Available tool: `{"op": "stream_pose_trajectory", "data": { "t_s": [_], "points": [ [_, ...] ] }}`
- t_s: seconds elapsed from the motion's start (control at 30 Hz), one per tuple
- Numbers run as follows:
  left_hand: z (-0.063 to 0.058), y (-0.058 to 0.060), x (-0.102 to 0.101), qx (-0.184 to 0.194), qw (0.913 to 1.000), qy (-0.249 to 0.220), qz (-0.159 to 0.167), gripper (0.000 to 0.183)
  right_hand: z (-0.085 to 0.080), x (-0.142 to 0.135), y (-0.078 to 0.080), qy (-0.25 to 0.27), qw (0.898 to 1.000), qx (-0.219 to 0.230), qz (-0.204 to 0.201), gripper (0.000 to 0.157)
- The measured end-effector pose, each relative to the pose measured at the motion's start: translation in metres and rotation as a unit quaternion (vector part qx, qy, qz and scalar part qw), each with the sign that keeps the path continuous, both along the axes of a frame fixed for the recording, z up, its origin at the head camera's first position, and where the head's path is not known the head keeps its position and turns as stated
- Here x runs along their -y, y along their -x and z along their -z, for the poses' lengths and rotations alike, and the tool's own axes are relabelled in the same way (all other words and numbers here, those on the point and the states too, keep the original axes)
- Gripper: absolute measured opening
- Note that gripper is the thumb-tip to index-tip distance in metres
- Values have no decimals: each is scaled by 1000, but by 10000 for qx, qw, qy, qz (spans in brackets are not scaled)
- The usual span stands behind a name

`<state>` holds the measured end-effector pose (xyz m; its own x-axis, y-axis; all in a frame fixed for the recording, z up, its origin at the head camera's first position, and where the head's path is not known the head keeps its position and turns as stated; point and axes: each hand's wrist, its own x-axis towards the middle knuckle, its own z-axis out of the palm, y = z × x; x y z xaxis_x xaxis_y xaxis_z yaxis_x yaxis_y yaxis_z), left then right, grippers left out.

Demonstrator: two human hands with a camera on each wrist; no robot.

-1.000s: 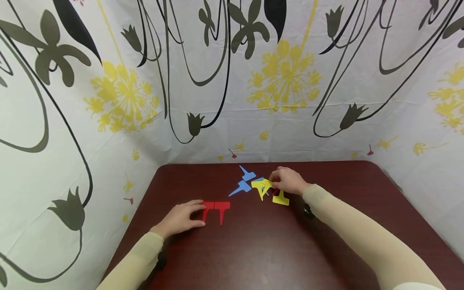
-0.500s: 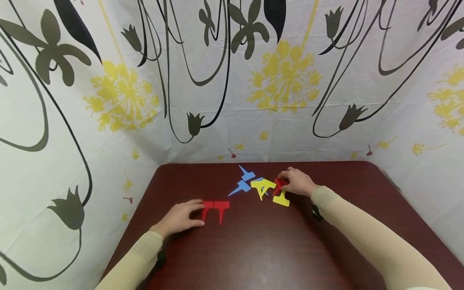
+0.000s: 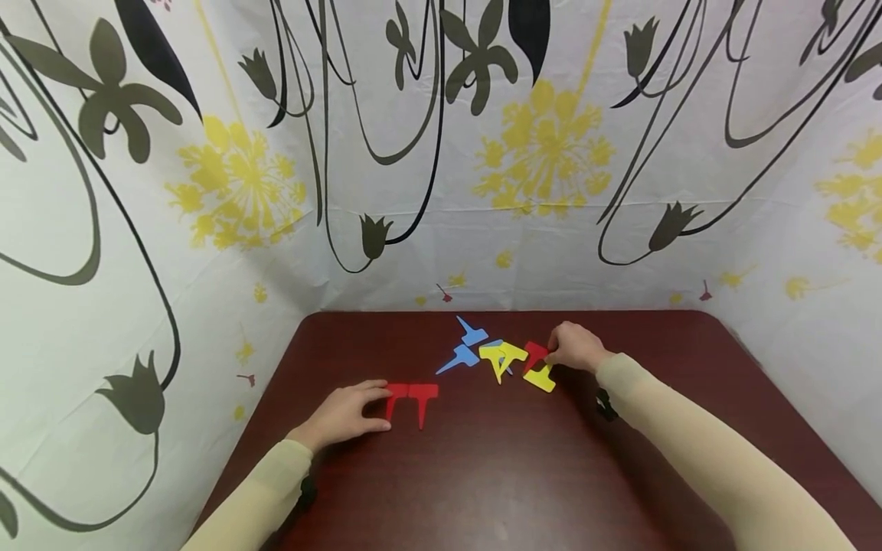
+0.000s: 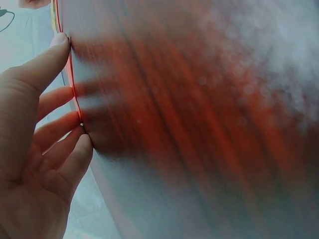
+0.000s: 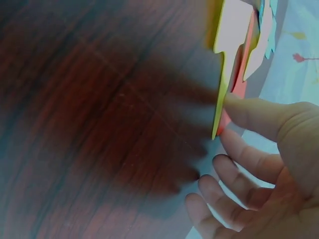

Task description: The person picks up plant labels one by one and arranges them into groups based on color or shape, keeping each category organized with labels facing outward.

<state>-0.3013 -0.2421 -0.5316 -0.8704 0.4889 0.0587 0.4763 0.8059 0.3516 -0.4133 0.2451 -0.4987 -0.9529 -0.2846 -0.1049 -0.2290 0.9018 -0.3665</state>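
Note:
In the head view, my left hand [image 3: 342, 413] rests on the table with spread fingers and thumb around a red T-shaped plant label [image 3: 396, 392]. A second red label [image 3: 423, 392] lies right beside it, heads in line and stems toward me. Farther back, my right hand [image 3: 580, 348] has its thumb and index fingertip at the edge of another red plant label [image 3: 534, 353]. A yellow label [image 3: 540, 379] lies in front, its stem running toward my thumb. Up close in the right wrist view, the red label [image 5: 240, 87] shows between thumb and index, behind the yellow label [image 5: 232, 32].
Left of my right hand, two yellow labels [image 3: 511, 355] overlap each other and a mostly hidden blue one. Two more blue labels [image 3: 464, 355] lie beside them. Behind the dark red-brown table [image 3: 482, 474] hangs a floral-patterned cloth [image 3: 427, 184].
My right hand has moved right, uncovering the red label, which has shifted slightly right. The yellow label near it has turned a little. My left hand stays at the two red labels.

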Motion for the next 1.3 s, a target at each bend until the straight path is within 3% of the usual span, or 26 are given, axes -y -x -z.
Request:
{"op": "stream_pose_trajectory", "data": {
  "t_s": [0.3,0.57,0.67,0.87,1.03,1.3],
  "points": [
    [-3,1,0,-56,10000,59,6,65,0,-9,8,271,9987,394,159,23],
    [-2,1,0,37,10000,41,-11,65,8,-22,12,1141,9908,734,-2,26],
    [-1,0,0,65,10000,9,-8,65,9,-21,11,1314,9891,657,-74,22],
    [-1,-2,1,66,10000,10,-34,64,7,-4,12,717,9972,187,91,37],
    [0,0,-1,45,10000,-7,-4,65,1,9,13,227,9979,408,442,33],
    [1,1,-1,48,10000,46,-30,66,1,6,16,753,9924,864,455,22]
  ]
}}
